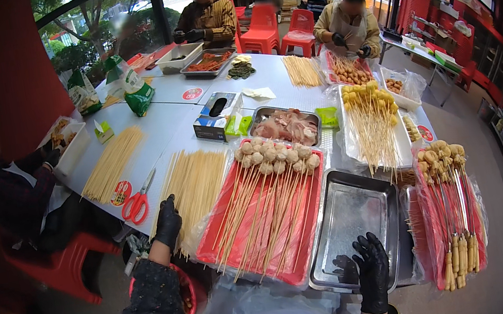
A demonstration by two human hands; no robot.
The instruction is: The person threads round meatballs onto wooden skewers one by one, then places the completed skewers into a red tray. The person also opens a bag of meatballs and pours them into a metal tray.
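My left hand (168,223), in a black glove, rests at the left edge of a spread of bamboo skewers (198,180); whether it grips any is unclear. Over the near right part of an empty steel tray (359,219), my gloved right hand (373,268) is held with fingers apart and nothing in it. Between the hands lies a red tray (261,219) in clear plastic, bearing skewered meatballs (276,155) with their sticks towards me. Behind it stands a steel tray of raw sliced meat (287,126). Red-handled scissors (139,199) lie left of the skewers.
Three people sit around the table. A glove box (218,118) stands behind the skewers. At right are a white tray (350,141) of yellow skewered food and a red tray (433,227) of wooden-handled skewers. A red bucket (189,292) stands below the table edge.
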